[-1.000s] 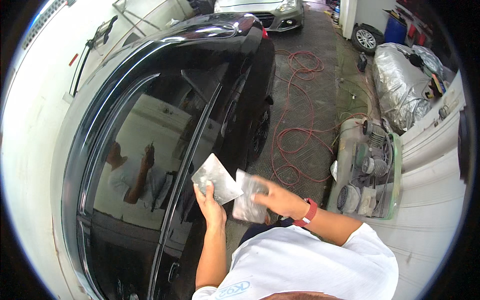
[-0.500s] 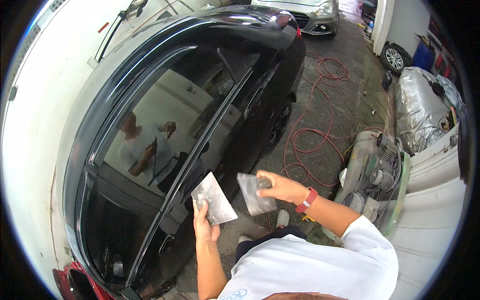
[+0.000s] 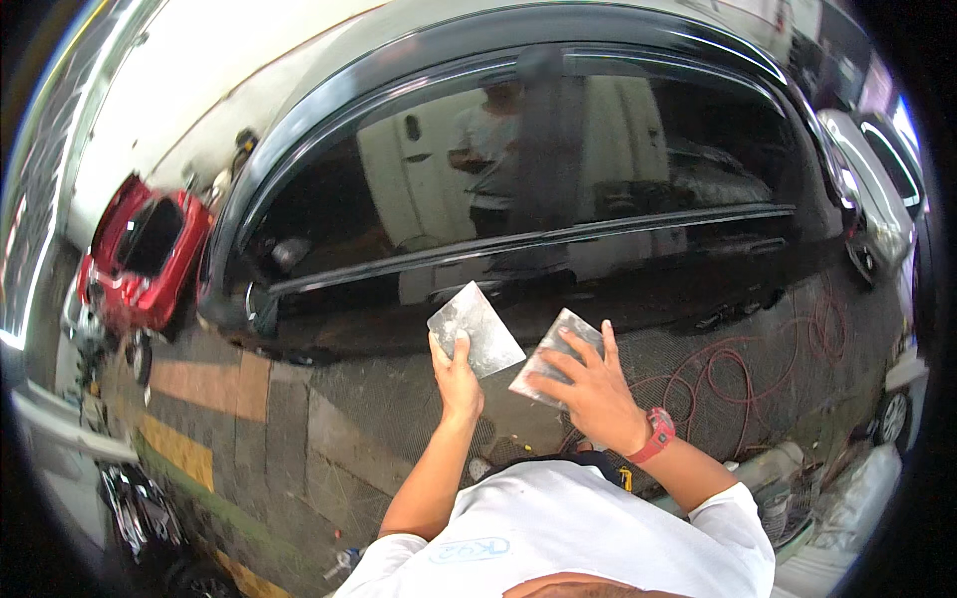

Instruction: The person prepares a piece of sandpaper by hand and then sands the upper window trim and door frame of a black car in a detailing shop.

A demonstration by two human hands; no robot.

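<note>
1. Hands, two of them, come up from the lower edge in front of a black car (image 3: 558, 149).
2. The left hand (image 3: 457, 377) pinches one flat grey plate (image 3: 476, 329) at its lower corner, with the thumb lying on the face of it. The plate is square-like and dull, with worn, pale patches.
3. The right hand (image 3: 595, 384) holds a second grey plate (image 3: 551, 357) of the same kind; its fingers are spread over the face and the plate is tilted. So there are two plates, one for each hand, just beside each other but apart.
4. One red watch (image 3: 659, 435) is on the right wrist.
5. Both plates are held in the air, near the lower side of the car's door, above the paved floor (image 3: 299, 439).
6. The dark window (image 3: 518, 189) reflects one standing person in a light shirt.
7. One red hose (image 3: 758, 369) lies in loops on the floor at the right.
8. One small red car (image 3: 140, 259) stands at the left, and one pale car (image 3: 877, 199) at the right edge.
9. On the white shirt (image 3: 578, 538) is one blue mark, oval in shape, near the shoulder.
10. Yellow and orange stripes are painted on the floor at the lower left.
</note>
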